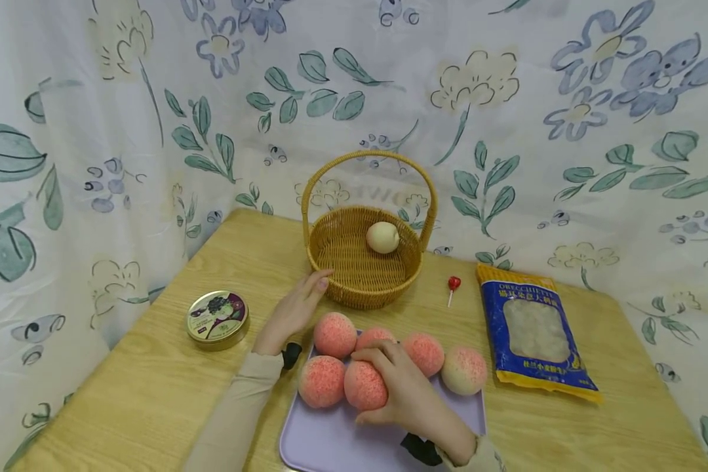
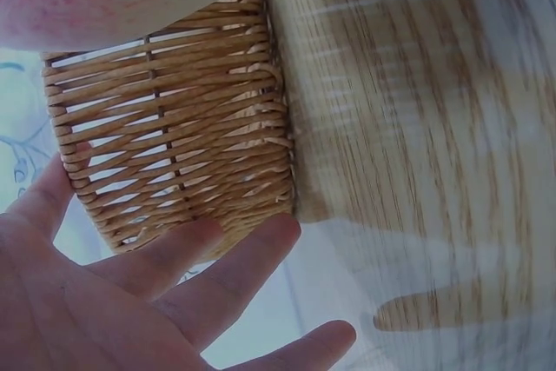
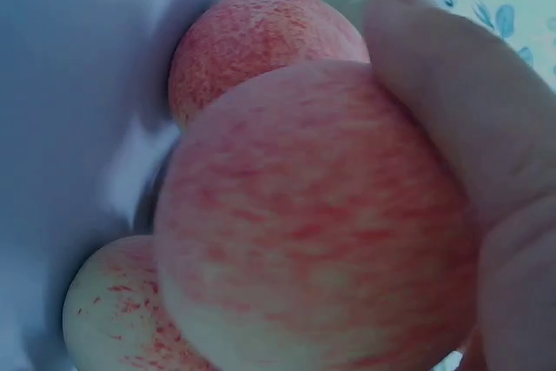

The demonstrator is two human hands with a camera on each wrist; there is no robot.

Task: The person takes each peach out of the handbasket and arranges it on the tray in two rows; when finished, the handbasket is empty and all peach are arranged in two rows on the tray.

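My right hand (image 1: 410,393) grips a pink peach (image 1: 366,385) above the lilac tray (image 1: 324,436), thumb on the near side and fingers over the far side. In the right wrist view that peach (image 3: 313,215) hides part of the peaches behind it. Several more peaches (image 1: 321,381) sit along the tray's back. My left hand (image 1: 292,311) is at the near left of the wicker basket (image 1: 362,298). Its fingers look straight and spread against the woven side (image 2: 174,128), one tip passing behind the rim. Inside the basket lies one pale peach (image 1: 383,237).
A round tin (image 1: 218,320) stands left of my left forearm. Right of the basket lies a red lollipop (image 1: 453,283), and beyond it a blue and yellow pasta bag (image 1: 539,331). The basket's tall handle (image 1: 368,155) arches upright. A floral curtain (image 1: 354,98) hangs behind the table.
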